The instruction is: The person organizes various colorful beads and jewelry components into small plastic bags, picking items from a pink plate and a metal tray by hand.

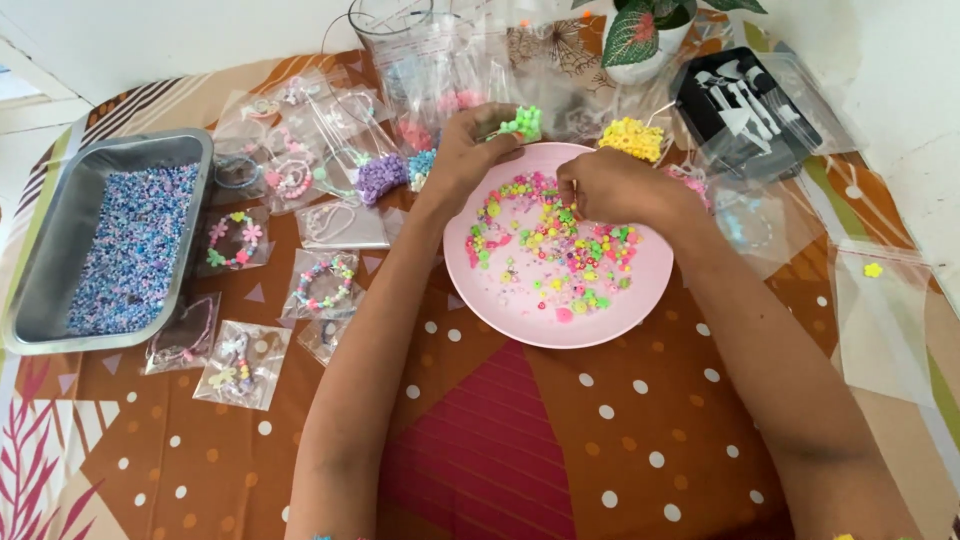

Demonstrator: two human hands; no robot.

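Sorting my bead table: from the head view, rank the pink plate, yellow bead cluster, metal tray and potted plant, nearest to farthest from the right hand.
1. Pink plate: under the right hand.
2. Yellow bead cluster: just behind it.
3. Potted plant: farther back.
4. Metal tray: far left.

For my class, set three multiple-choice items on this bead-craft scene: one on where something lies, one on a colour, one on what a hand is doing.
1. Where is the metal tray of small beads?
A. at the table's left edge
B. on the pink plate
C. beside the potted plant

2. What colour is the bead cluster in the left hand?
A. purple
B. green
C. white

3. What is the right hand doing?
A. resting flat on the tablecloth
B. lifting a plastic bag
C. reaching with its fingertips into the loose beads on the pink plate

Answers: 1 A, the tray sits far left, apart from the plate. 2 B, the cluster held above the plate's rim is bright green. 3 C, its fingertips touch the beads.
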